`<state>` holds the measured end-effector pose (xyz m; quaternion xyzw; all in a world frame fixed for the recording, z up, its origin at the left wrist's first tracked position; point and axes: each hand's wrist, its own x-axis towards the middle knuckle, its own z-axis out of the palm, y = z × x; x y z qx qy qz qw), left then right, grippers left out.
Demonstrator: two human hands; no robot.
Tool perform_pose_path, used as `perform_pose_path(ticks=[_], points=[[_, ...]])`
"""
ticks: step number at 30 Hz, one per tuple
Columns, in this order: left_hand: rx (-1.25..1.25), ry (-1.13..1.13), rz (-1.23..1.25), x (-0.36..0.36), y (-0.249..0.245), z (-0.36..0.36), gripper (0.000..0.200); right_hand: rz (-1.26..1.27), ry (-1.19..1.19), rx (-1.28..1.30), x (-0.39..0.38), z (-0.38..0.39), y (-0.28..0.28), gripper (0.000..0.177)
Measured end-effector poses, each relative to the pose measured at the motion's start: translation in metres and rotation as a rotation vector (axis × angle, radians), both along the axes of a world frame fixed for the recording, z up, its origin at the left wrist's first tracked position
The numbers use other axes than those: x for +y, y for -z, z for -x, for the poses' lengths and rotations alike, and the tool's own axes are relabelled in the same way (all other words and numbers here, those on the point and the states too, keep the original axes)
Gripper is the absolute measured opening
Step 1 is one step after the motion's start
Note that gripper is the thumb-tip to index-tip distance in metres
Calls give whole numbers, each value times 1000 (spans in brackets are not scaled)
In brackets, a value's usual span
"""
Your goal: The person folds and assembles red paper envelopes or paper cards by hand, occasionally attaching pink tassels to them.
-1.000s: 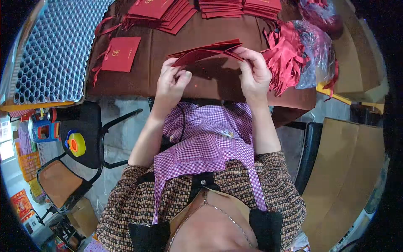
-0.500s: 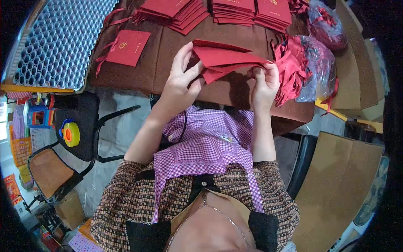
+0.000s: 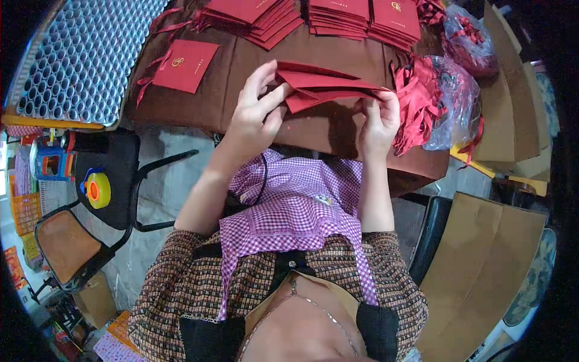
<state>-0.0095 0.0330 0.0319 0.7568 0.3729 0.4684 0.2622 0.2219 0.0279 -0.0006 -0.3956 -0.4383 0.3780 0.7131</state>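
A red paper bag [image 3: 329, 86], its layers spread apart along its length, is held between both hands above the table. My left hand [image 3: 258, 108] grips its left end, with the fingers behind and around the edge. At the opposite end, my right hand [image 3: 381, 114] pinches the bag's corner between thumb and fingers. Left of the hands lies a flat red bag with a gold print [image 3: 186, 66] and a ribbon at its side. Close to my right hand is a bunch of red ribbons [image 3: 416, 108] spilling out of a clear plastic bag [image 3: 457, 111].
Stacks of red bags [image 3: 338, 18] line the back of the brown-covered table [image 3: 199, 114]. A tray of round tubes [image 3: 78, 66] stands at the left. Below it is a chair [image 3: 105, 163] holding a tape roll [image 3: 98, 190]. Cardboard [image 3: 482, 271] leans at the right.
The bag in my hands has tilted slightly, so its front panel looks narrower. Both hands keep their hold, and the whole view has shifted a little.
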Motion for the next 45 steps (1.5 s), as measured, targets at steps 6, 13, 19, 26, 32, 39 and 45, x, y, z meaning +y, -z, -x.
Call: perform_pose_path(ticks=[6, 13, 19, 26, 32, 39, 45], points=[[109, 52, -114, -2, -15, 1, 42, -75, -1, 25, -5, -3, -9, 23], [110, 89, -127, -3, -18, 2, 47, -133, -22, -2, -6, -3, -10, 27], [115, 62, -74, -2, -15, 6, 42, -143, 24, -157, -3, -2, -13, 27], [111, 64, -43, -1, -15, 9, 30, -14, -8, -80, -1, 1, -18, 17], [152, -6, -110, 2, -10, 14, 28, 56, 39, -208, -3, 5, -17, 17], [185, -338, -62, -3, -15, 9, 34, 153, 11, -303, -4, 14, -23, 18], [327, -272, -358, 3, -40, -7, 20, 156, -48, -465, -1, 16, -24, 14]])
